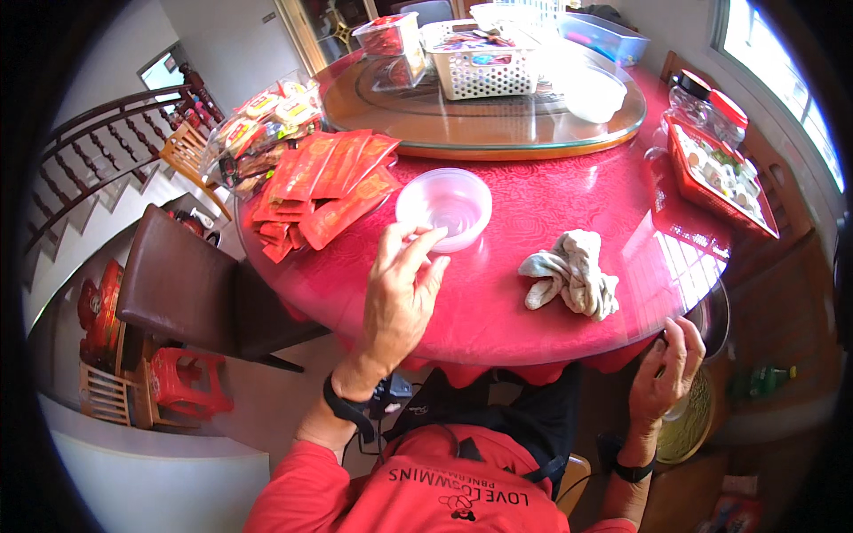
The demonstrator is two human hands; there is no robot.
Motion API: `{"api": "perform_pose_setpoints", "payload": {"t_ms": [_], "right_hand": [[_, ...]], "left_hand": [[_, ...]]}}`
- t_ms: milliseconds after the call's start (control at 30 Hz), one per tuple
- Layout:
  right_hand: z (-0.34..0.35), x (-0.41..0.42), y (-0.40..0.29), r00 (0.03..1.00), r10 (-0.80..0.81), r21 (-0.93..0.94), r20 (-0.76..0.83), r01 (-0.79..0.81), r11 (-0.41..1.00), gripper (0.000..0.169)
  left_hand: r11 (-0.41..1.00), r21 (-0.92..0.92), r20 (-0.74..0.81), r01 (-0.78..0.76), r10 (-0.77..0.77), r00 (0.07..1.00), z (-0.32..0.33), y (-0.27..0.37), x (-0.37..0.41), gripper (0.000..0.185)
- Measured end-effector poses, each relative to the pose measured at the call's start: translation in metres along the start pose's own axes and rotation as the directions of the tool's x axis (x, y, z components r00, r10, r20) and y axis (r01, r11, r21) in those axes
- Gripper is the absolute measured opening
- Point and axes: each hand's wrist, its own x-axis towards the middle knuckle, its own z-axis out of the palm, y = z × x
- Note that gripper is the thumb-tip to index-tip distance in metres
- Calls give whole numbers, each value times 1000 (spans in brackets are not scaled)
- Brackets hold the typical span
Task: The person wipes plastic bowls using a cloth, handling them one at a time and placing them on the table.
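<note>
My left hand (403, 300) is at the near rim of a translucent pinkish plastic bowl (460, 180). Its fingertips overlap the rim, thumb and forefinger apart; whether they touch it is unclear. The bowl stands on the red tablecloth (533, 200) under a clear cover, and no contents show in it. Beside the table's right front edge hangs my right hand (666, 373), fingers loosely bent and nothing plainly held. A crumpled greyish-white cloth (573, 276) lies between the hands. Left of the bowl, red packets (326, 176) are piled up.
Wrapped snacks (273, 120) sit behind the packets. A glass turntable (480, 136) carries a white perforated basket (490, 70) and a clear tub (390, 36). To the right are a red basket (723, 176) and lidded jars (710, 100). A brown chair (180, 286) stands left.
</note>
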Motion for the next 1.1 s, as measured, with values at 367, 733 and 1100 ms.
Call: {"api": "perform_pose_setpoints", "payload": {"t_ms": [367, 733, 1100], "right_hand": [[43, 8, -61, 977, -189, 436, 101, 127, 891, 33], [58, 17, -68, 973, -188, 488, 133, 101, 867, 28], [61, 13, -59, 960, -205, 396, 189, 117, 911, 23]], "left_hand": [[944, 248, 120, -219, 195, 974, -13, -36, 9, 16], [786, 417, 300, -456, 355, 886, -26, -38, 17, 11], [729, 417, 324, -543, 439, 838, -30, -47, 28, 17]]}}
